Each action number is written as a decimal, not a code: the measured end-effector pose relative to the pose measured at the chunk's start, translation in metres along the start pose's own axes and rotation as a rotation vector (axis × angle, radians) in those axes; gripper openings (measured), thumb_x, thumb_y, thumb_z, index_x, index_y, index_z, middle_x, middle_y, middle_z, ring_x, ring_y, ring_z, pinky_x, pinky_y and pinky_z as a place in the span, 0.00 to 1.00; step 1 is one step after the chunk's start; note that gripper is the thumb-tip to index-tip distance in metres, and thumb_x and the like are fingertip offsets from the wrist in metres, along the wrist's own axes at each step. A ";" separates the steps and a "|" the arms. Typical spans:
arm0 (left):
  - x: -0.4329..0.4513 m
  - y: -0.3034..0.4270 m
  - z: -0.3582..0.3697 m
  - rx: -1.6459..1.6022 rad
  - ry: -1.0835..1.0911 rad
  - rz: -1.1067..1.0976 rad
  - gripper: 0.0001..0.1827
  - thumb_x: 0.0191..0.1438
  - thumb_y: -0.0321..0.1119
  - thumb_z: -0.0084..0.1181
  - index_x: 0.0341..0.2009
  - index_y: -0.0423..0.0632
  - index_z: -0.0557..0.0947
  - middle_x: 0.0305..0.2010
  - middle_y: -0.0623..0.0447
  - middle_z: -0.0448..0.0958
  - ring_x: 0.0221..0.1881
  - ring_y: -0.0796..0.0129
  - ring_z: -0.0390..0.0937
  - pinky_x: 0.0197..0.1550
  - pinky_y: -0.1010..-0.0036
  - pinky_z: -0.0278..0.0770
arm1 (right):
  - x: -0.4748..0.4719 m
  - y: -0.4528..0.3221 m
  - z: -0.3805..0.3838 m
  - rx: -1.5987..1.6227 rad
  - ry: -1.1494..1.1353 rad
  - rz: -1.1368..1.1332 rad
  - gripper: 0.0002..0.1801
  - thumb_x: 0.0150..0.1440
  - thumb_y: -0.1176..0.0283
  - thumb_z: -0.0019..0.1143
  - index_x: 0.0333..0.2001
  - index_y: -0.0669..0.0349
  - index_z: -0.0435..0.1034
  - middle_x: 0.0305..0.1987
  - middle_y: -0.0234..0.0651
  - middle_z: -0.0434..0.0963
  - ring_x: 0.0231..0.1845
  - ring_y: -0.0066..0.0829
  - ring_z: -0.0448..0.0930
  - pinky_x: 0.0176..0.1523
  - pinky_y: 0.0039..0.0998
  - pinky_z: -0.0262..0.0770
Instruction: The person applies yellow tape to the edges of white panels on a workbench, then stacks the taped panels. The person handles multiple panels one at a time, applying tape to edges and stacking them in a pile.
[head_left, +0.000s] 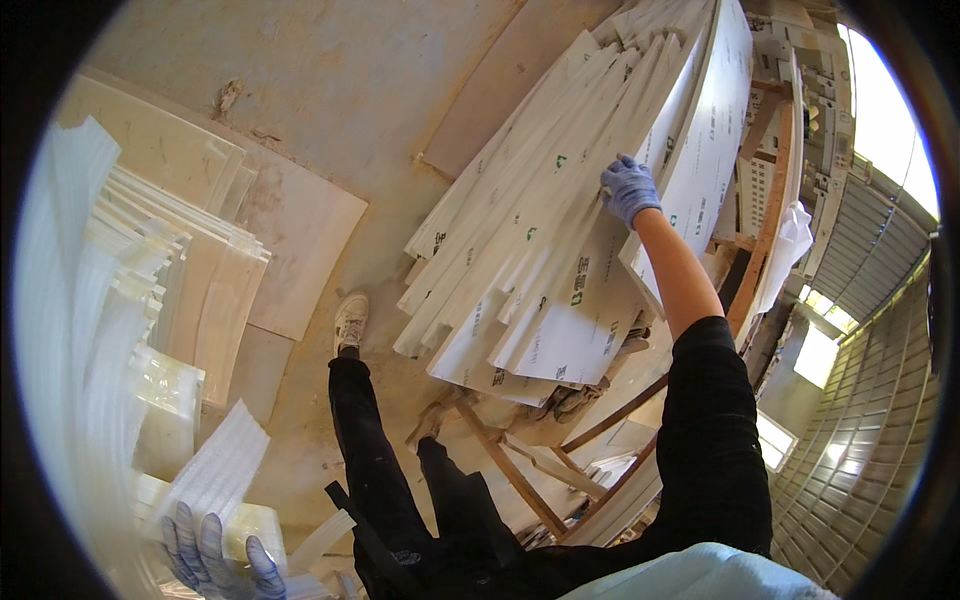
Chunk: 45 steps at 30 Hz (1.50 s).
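Note:
My right hand (630, 190), in a blue-grey knit glove, has its fingers curled over the edge of a white printed board (564, 330). That board leans in a fanned stack of similar white boards (517, 180) bearing dark and green printing. At the lower left, my left hand (219, 556), gloved as well, has its fingers apart and appears to hold nothing. It is closest to a strip of white ribbed foam or plastic sheeting (220, 459); whether they touch, I cannot tell. Part of the left hand is cut off by the picture's rim.
Wrapped stacks of pale panels (169, 382) and draped translucent sheeting (90, 337) line the left side. Flat boards (300, 247) lie on the dusty concrete floor (315, 97). A wooden frame (517, 472) stands near my legs; another timber rack (765, 217) rises behind the boards.

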<state>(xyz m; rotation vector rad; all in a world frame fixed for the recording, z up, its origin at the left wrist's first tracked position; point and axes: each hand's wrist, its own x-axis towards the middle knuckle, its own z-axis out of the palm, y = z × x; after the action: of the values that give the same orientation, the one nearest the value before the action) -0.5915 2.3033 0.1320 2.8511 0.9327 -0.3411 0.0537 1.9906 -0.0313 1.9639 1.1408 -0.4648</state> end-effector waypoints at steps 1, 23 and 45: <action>-0.003 -0.002 0.001 0.001 0.003 0.005 0.23 0.57 0.46 0.48 0.53 0.47 0.74 0.62 0.44 0.68 0.65 0.46 0.61 0.67 0.47 0.50 | 0.002 -0.002 0.005 0.008 -0.005 0.008 0.18 0.46 0.67 0.59 0.43 0.52 0.71 0.52 0.35 0.71 0.59 0.39 0.67 0.58 0.48 0.64; 0.003 -0.004 0.001 -0.120 0.067 0.035 0.22 0.54 0.41 0.50 0.53 0.47 0.73 0.61 0.43 0.68 0.64 0.47 0.62 0.69 0.49 0.46 | -0.115 -0.039 0.057 0.381 0.253 -0.002 0.22 0.44 0.68 0.61 0.47 0.51 0.72 0.63 0.38 0.65 0.67 0.46 0.61 0.66 0.41 0.60; 0.011 0.003 -0.003 -0.118 0.133 0.020 0.20 0.53 0.42 0.52 0.48 0.44 0.77 0.58 0.44 0.73 0.62 0.47 0.65 0.67 0.49 0.49 | -0.142 -0.010 0.141 1.273 0.168 0.995 0.43 0.42 0.63 0.67 0.61 0.68 0.59 0.57 0.56 0.70 0.57 0.48 0.72 0.60 0.36 0.66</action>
<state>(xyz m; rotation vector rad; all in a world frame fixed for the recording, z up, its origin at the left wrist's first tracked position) -0.5805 2.3072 0.1329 2.8000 0.9129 -0.0916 -0.0191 1.8039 -0.0307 3.3211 -0.3723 -0.4992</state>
